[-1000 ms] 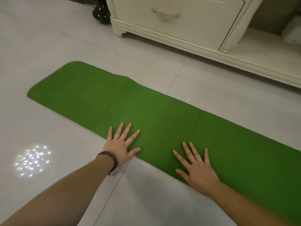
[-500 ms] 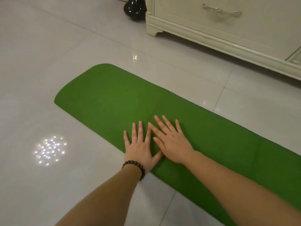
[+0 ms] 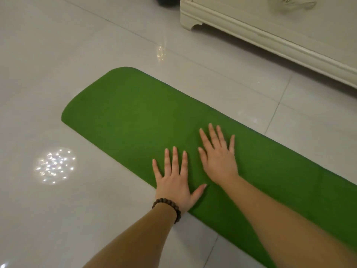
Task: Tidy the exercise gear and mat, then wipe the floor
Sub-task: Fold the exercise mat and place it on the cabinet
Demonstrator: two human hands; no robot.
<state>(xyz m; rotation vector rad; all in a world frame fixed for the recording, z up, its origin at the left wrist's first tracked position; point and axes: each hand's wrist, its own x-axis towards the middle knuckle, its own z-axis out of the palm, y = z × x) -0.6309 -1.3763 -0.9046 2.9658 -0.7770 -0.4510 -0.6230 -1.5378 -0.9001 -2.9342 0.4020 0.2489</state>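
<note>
A long green exercise mat lies flat on the pale tiled floor, running from the middle left toward the lower right. Its rounded end is at the left. My left hand rests palm down on the mat's near edge, fingers spread, a dark bead bracelet on the wrist. My right hand lies flat on the mat just to the right and slightly farther away, fingers apart. Neither hand holds anything.
A cream cabinet with a drawer stands on short feet at the upper right, close behind the mat. A dark rounded object sits by its left corner at the top edge. Glossy floor tiles spread to the left.
My right hand slid left along the mat, from well apart to right beside my left hand, then moved slightly farther away. The view shifted toward the mat's left end.
</note>
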